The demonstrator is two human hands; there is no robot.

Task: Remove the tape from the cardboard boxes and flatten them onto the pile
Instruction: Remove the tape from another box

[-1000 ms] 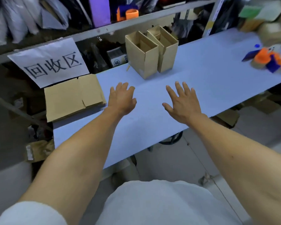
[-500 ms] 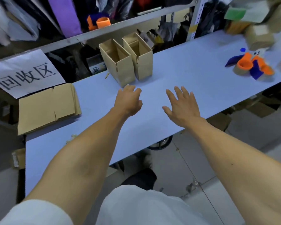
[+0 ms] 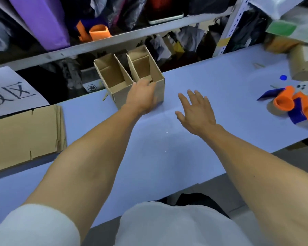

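Two open boxes (image 3: pixel 130 79) stand side by side on the tabletop (image 3: pixel 212 82); the left hand (image 3: pixel 142 96) curls over the right box's near rim, the right hand (image 3: pixel 196 110) hovers spread, flattened pile (image 3: pixel 23 137) far left

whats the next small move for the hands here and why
Probably close the left hand on the near rim of the right box and draw it toward the body. The fingers already reach over that rim, the right hand hovers open beside it, and both boxes stand unflattened, apart from the flat pile.
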